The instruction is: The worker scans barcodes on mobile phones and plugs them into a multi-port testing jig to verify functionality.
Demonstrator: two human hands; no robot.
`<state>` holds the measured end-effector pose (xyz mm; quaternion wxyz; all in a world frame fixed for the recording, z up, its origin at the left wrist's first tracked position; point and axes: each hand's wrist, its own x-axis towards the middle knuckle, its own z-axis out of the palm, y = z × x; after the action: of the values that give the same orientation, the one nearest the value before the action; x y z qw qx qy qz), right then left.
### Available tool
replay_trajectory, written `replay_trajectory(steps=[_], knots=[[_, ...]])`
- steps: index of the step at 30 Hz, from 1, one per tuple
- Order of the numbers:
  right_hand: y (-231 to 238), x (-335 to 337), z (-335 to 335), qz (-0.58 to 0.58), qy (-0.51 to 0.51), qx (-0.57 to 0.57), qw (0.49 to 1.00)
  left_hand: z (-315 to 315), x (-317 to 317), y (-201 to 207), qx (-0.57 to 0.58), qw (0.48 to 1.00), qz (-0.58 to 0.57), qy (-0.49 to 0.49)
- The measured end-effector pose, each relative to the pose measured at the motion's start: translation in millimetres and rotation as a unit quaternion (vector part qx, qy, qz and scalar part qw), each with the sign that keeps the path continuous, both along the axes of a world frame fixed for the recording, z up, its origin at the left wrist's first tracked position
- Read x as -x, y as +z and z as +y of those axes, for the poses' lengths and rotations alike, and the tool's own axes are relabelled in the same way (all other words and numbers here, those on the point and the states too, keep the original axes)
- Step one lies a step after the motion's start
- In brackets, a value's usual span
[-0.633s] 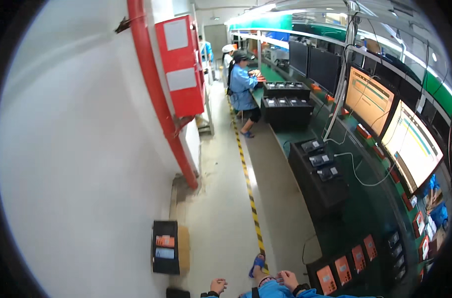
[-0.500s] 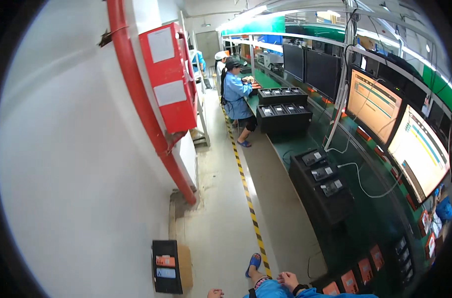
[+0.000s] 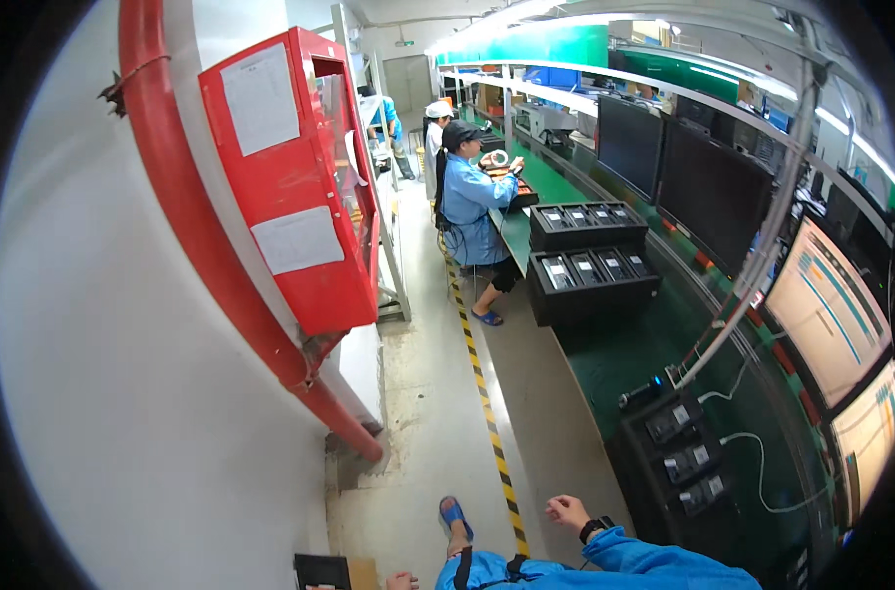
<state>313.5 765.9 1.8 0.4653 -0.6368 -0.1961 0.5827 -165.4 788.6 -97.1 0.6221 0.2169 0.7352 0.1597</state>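
My right hand point(image 3: 566, 512) hangs over the walkway in front of me, its fingers loosely curled in and nothing visible in them. A dark watch or band point(image 3: 595, 527) circles that wrist, below a blue sleeve point(image 3: 654, 556). At the lower edge my left hand point(image 3: 403, 582) shows only in part, and its fingers are cut off. Neither hand touches anything I can see. Right of my right hand, on the green bench, a black foam tray point(image 3: 654, 462) holds three dark handheld devices point(image 3: 685, 460). My blue-sandalled foot point(image 3: 454, 515) is set forward on the floor.
A red wall cabinet point(image 3: 270, 177) and red pipe point(image 3: 339, 423) stand left. Yellow-black floor tape point(image 3: 496, 433) runs ahead. A co-worker in blue point(image 3: 467, 197) sits at the bench near stacked black trays point(image 3: 590, 295). A black box point(image 3: 321, 570) stands at lower left. Monitors point(image 3: 826, 310) line the right.
I have moved forward along the walkway: cabinet, trays and co-worker appear nearer. My right hand has swung ahead, the left has dropped lower, and my forward foot has shifted.
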Motion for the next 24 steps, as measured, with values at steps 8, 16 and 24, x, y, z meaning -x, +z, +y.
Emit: replay_trajectory(steps=[8, 16, 24], knots=[[-84.5, -31.8, 20.5, -0.080, -0.105, 0.244, 0.961, 276.5, -156.7, 55.8, -0.097, 0.989, -0.092, -0.065], [43.8, -63.3, 219.5, -0.047, -0.422, -0.083, 0.902, 485.9, -361.0, 161.0, -0.160, 0.929, -0.207, -0.263], [163.7, -175.5, 414.9, -0.340, -0.391, -0.180, 0.836, 575.5, -520.3, 150.5, -0.066, 0.893, -0.217, -0.389]])
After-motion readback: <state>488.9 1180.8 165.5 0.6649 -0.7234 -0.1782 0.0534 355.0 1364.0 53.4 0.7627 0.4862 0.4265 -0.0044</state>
